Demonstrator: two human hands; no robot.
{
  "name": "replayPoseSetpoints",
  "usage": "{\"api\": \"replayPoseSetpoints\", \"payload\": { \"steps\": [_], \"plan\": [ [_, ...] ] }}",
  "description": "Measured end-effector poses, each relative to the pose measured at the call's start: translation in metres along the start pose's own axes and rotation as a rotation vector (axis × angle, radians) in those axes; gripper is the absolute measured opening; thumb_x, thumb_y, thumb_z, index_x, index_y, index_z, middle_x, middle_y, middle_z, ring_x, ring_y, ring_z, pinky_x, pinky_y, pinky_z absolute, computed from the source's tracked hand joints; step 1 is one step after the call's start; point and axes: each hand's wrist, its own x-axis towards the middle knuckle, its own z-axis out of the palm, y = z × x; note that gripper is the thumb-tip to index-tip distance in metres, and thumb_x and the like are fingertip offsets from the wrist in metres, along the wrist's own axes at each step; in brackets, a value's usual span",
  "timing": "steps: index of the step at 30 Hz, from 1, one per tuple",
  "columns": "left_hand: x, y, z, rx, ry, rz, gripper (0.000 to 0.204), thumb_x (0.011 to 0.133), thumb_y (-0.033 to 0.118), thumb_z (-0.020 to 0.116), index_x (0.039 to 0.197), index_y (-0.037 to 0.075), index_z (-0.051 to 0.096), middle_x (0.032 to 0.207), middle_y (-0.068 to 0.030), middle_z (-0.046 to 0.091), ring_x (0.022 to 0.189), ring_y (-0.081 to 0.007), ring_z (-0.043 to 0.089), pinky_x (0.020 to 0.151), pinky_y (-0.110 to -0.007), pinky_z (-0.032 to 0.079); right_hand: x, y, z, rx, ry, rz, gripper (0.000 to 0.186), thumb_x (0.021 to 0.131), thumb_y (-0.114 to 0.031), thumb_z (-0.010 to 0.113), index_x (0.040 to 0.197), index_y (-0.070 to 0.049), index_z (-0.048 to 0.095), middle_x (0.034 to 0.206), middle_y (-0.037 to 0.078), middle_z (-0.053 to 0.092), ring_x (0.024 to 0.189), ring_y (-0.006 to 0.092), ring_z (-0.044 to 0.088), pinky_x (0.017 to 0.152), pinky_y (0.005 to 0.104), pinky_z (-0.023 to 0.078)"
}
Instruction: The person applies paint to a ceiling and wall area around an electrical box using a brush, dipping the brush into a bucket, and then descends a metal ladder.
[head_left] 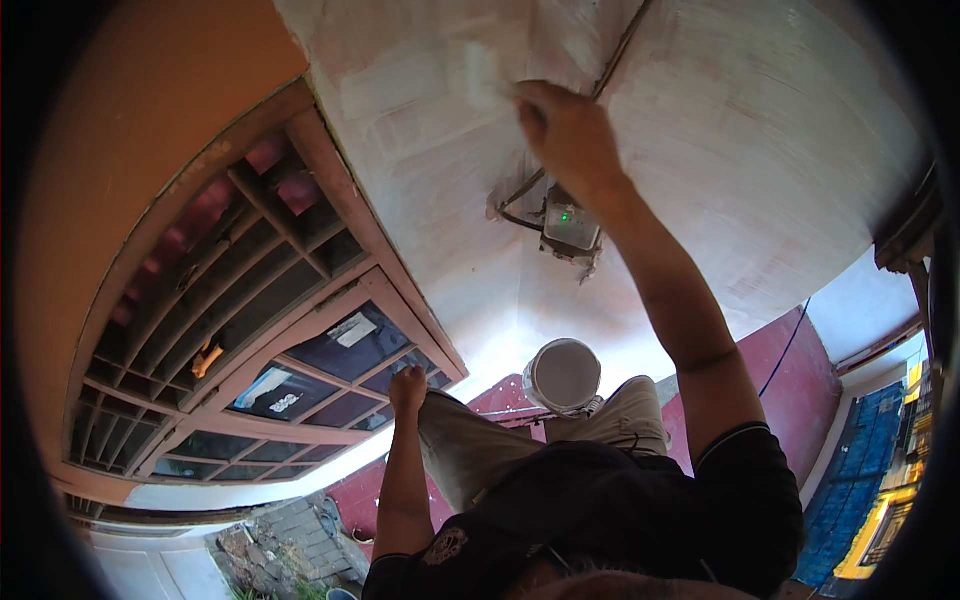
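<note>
My right hand (572,140) is raised against the wall, its fingers closed around what looks like a paintbrush (478,75). Motion smears the brush into a pale patch, and its handle is mostly hidden. White, uneven strokes cover the wall (740,130) around it. Lower down on the left, my left hand (407,390) is closed in front of the paned window (335,360); what its fingers grip, if anything, cannot be made out. A white bucket (563,375) with pale contents stands below, by my legs.
A meter-like box (572,225) with a green light and a cable (625,45) is fixed to the wall under my right forearm. Slatted vents (220,270) sit in the pink window frame. The floor (800,370) is red; a blue sheet (855,470) hangs at right.
</note>
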Motion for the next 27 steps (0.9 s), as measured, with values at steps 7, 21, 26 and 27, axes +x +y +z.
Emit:
{"api": "replayPoseSetpoints", "payload": {
  "steps": [7, 21, 26, 27],
  "plan": [
    [0.004, 0.008, 0.001, -0.035, 0.01, 0.003, 0.042, 0.091, 0.04, 0.049, 0.091, 0.006, 0.073, 0.096, -0.0227, 0.07, 0.093, -0.0461, 0.066, 0.083, -0.053, 0.052, 0.017, 0.024, 0.011, -0.35, -0.047, 0.129, 0.021, 0.095, -0.019, 0.058, 0.105, -0.002, 0.064, 0.092, 0.022, 0.07, 0.079, 0.0406, 0.069, 0.073, 0.0478, 0.057],
    [0.002, 0.005, 0.001, -0.024, -0.01, -0.018, 0.046, 0.092, 0.044, 0.048, 0.09, 0.005, 0.073, 0.097, -0.0222, 0.071, 0.094, -0.045, 0.066, 0.084, -0.052, 0.051, -0.011, -0.13, 0.021, 0.127, -0.172, -0.173, 0.016, 0.094, -0.012, 0.058, 0.103, 0.0, 0.061, 0.087, 0.017, 0.067, 0.069, 0.0352, 0.068, 0.062, 0.0424, 0.056],
    [0.001, 0.003, -0.003, -0.023, -0.006, -0.036, 0.044, 0.092, 0.043, 0.05, 0.09, 0.006, 0.073, 0.096, -0.0215, 0.071, 0.093, -0.0445, 0.067, 0.083, -0.052, 0.051, -0.006, -0.042, 0.035, 0.202, -0.109, -0.013, 0.022, 0.093, -0.017, 0.065, 0.113, -0.009, 0.069, 0.103, 0.014, 0.072, 0.089, 0.0359, 0.069, 0.079, 0.0415, 0.057],
    [0.0, 0.0, -0.003, -0.039, 0.002, -0.034, 0.043, 0.092, 0.042, 0.05, 0.09, 0.007, 0.073, 0.096, -0.0213, 0.071, 0.093, -0.0443, 0.067, 0.082, -0.053, 0.052, -0.006, -0.024, 0.029, 0.148, -0.099, -0.01, 0.023, 0.093, -0.018, 0.065, 0.113, -0.009, 0.069, 0.105, 0.015, 0.072, 0.09, 0.0357, 0.069, 0.08, 0.0409, 0.057]
  ]
}}
